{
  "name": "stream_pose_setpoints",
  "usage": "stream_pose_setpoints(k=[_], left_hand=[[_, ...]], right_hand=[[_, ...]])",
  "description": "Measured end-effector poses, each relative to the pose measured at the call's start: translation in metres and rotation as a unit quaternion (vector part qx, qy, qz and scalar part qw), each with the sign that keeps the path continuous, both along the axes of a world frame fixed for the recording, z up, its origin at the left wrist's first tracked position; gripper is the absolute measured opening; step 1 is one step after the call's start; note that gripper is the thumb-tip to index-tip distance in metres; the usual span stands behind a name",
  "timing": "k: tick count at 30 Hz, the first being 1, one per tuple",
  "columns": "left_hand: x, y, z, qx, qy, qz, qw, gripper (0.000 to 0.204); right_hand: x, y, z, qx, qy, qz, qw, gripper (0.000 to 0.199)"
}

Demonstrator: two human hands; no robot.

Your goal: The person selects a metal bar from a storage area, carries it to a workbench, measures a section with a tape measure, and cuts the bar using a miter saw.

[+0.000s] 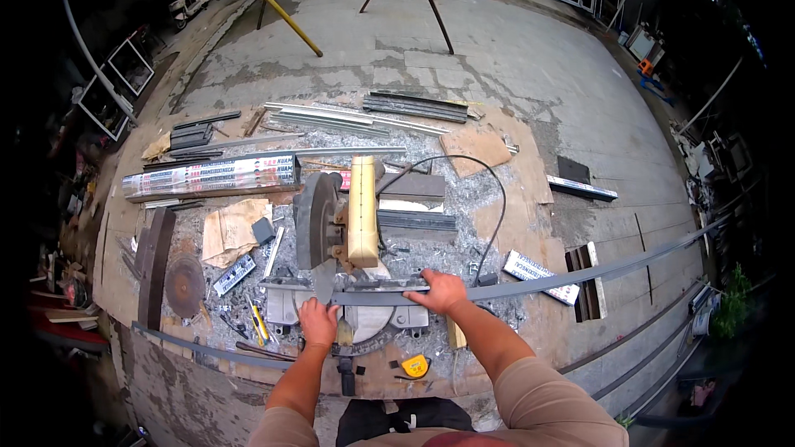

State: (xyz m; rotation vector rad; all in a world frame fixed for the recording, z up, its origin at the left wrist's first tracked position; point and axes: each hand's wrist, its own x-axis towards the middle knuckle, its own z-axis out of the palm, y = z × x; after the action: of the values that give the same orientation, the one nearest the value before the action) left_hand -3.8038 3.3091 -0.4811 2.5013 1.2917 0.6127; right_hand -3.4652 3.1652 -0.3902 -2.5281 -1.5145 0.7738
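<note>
The yellow tape measure [415,366] lies on the ground closest to the person, just right of the saw's front handle and clear of both hands.

The left hand [318,322] rests palm down on the near left part of the miter saw [344,236] base, fingers together and flat; whether it also pins the end of the workpiece cannot be told. The right hand [441,291] is closed over the long grey metal profile [571,278], thumb toward the person, pressing it onto the saw table just right of the blade line.

The profile lies across the saw table, against the fence as far as can be judged, and runs far out to the right, unsupported along most of its length. To do this step well, keep the strip flush against the fence and flat on the table, and hold both hands well aside of the blade path. The long free end will tend to sag and lever the strip off the table, so downward pressure from the right hand matters.

Beyond the table, the saw head stands raised, its blade guard [315,219] to the left. Farther back, more stacked profiles [414,106] and a wrapped bundle [211,176] lie on boards.
</note>
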Motion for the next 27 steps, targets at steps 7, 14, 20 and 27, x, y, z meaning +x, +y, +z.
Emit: stream_pose_setpoints(k=[7, 14, 20, 27], left_hand=[[0.014, -0.021, -0.003, -0.014, 0.017, 0.087, 0.996, 0.028], [0.012, -0.021, -0.003, -0.001, 0.018, 0.079, 0.997, 0.028], [0.012, -0.019, -0.005, -0.003, 0.017, 0.075, 0.997, 0.029], [0.012, -0.021, 0.003, 0.008, 0.025, 0.077, 0.997, 0.024]], right_hand=[[0.001, -0.005, -0.012, 0.029, -0.013, -0.005, 0.999, 0.086], [-0.001, -0.004, -0.013, 0.023, -0.009, -0.004, 1.0, 0.087], [0.0, -0.003, -0.013, 0.022, -0.014, -0.008, 1.0, 0.084], [-0.003, 0.0, -0.009, 0.005, -0.029, -0.006, 1.0, 0.081]])
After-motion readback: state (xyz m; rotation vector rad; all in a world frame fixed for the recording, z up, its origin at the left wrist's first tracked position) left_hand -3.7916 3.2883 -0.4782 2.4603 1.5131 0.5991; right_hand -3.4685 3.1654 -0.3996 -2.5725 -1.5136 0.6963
